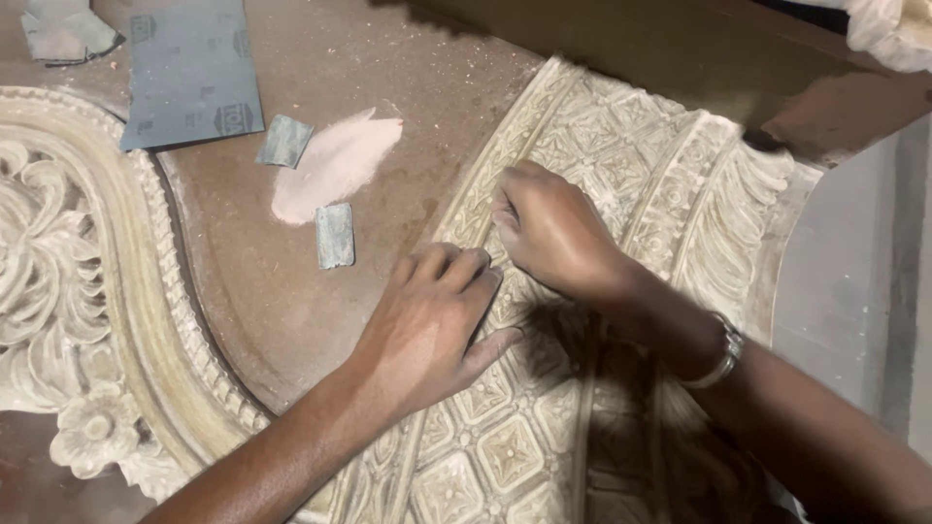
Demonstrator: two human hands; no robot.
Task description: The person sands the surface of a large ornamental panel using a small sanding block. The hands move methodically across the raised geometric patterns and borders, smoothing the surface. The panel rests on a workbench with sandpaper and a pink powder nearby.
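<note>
Sanding seems underway: left hand (432,325) presses flat, fingers together, on the carved panel (621,165), while right hand (549,228), curled, rubs it, its pinch hidden.

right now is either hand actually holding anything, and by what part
Cannot be told. The right hand is curled shut against the carved panel, hiding anything pinched inside. The left hand lies flat, holding nothing.

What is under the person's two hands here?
Both the left hand and right hand rest on the carved panel, pale with diamond flower reliefs. Whatever the right hand's curled fingers may pinch is hidden.
</note>
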